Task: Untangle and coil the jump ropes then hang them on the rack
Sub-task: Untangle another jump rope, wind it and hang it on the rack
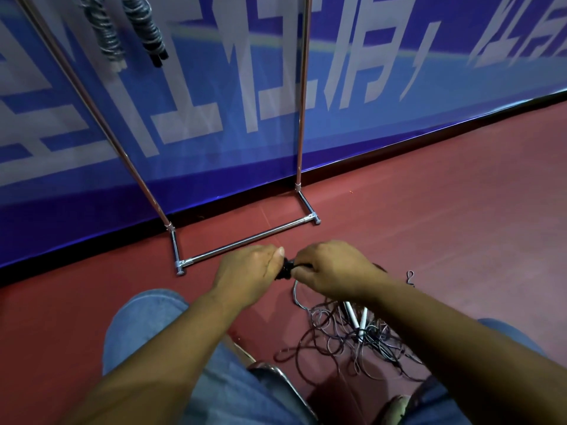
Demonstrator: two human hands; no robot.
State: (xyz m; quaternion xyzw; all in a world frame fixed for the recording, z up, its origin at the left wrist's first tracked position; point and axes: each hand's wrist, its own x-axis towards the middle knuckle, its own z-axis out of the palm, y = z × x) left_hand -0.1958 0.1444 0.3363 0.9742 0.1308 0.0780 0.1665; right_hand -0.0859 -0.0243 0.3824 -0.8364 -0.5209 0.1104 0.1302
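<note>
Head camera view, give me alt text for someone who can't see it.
A person's left hand and right hand grip a small black rope bundle between them, near a tangled pile of ropes on the red floor. Ahead, a chrome rack stands by a blue banner, with two coiled ropes hanging at upper left.

At frame centre, the left hand (250, 268) and right hand (329, 269) pinch a black coiled bundle (284, 269); tangled ropes (346, 335) lie lower right, the rack (245, 240) above

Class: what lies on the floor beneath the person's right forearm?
A tangled pile of jump ropes with two white handles; the forearm covers its far side.
</note>
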